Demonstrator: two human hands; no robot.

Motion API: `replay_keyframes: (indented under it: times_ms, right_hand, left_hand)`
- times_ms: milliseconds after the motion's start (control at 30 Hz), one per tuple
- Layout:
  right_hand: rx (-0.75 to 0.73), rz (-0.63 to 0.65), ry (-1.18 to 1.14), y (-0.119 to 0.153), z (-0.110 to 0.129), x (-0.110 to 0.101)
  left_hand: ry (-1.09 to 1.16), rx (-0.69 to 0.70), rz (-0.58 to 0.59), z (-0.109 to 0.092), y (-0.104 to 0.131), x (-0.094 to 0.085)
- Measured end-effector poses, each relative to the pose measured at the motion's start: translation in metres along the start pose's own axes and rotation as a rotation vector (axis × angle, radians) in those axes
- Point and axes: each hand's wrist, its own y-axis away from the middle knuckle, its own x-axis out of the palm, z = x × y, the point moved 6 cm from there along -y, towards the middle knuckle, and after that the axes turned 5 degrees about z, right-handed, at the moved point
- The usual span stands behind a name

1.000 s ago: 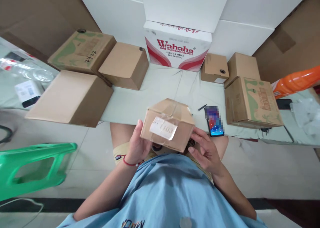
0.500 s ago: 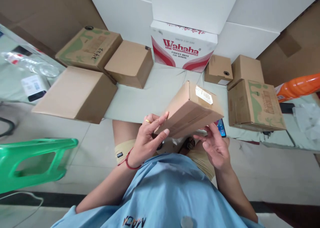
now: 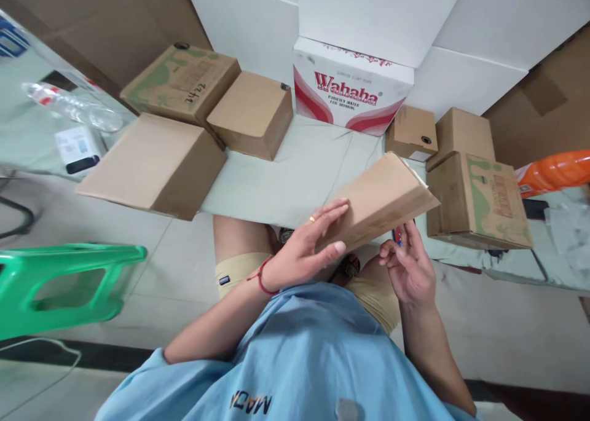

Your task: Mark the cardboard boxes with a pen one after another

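A plain brown cardboard box [image 3: 380, 200] is tilted above the table's front edge, its right end raised. My left hand [image 3: 306, 252], with a ring and a red cord bracelet, grips the box's left end, fingers over the top and thumb along the near side. My right hand [image 3: 412, 270] is below the box's right part, palm up, its fingers loosely bent and apart; it holds nothing. Behind its fingertips shows a bit of a phone [image 3: 397, 233], mostly hidden. The label end of the box is turned almost out of sight.
Several cardboard boxes line the left, among them a large plain one [image 3: 142, 157]. A white-and-red Wahaba-style water carton, lettered "Wahaha" [image 3: 353, 89], stands at the back. On the right are a green-printed box [image 3: 479, 200] and an orange bottle [image 3: 557, 172]. A green stool [image 3: 69, 286] stands left.
The box has moved right and turned, so its white label no longer faces me. My left hand has gone right with it. My right hand has shifted slightly right, and the view has shifted.
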Motion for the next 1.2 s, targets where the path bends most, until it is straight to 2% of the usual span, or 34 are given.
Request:
replay_keyframes:
  times_ms: [133, 267, 367, 467, 567, 667, 800, 933, 1033, 1100, 1200]
  right_hand:
    - [-0.038, 0.017, 0.016, 0.001, -0.001, 0.006]
    - [-0.082, -0.016, -0.06, -0.002, -0.004, -0.002]
    - [-0.114, -0.044, 0.014, -0.001, -0.01, -0.017]
    - [-0.135, -0.054, 0.205, 0.004, -0.019, -0.032]
    - [-0.207, 0.017, 0.387, 0.01, -0.019, -0.029]
    - [-0.412, 0.117, 0.478, 0.015, -0.004, -0.004]
    - [-0.617, 0.319, 0.616, 0.016, 0.013, 0.042]
    - [-0.756, 0.494, 0.789, 0.017, 0.02, 0.071]
    - [-0.779, 0.542, 0.872, 0.013, 0.014, 0.077]
    - [-0.716, 0.531, 0.914, 0.004, 0.001, 0.072]
    - [-0.529, 0.504, 0.938, -0.013, -0.027, 0.052]
  left_hand:
    - [-0.041, 0.01, -0.064, 0.008, -0.001, -0.012]
    - [-0.342, 0.098, -0.112, 0.002, 0.011, 0.0]
    - [-0.469, 0.144, -0.16, 0.002, 0.024, 0.008]
    - [-0.361, 0.17, -0.164, 0.008, 0.036, 0.006]
    - [-0.134, 0.101, -0.176, 0.016, 0.046, -0.007]
    - [0.217, -0.056, -0.193, 0.025, 0.052, -0.017]
    - [0.622, -0.171, -0.365, 0.03, 0.061, -0.023]
    - [0.671, -0.181, -0.48, 0.027, 0.063, -0.026]
    - [0.672, -0.132, -0.531, 0.03, 0.057, -0.031]
    - [0.656, -0.119, -0.528, 0.042, 0.052, -0.033]
    - [0.55, -0.18, -0.494, 0.071, 0.051, -0.031]
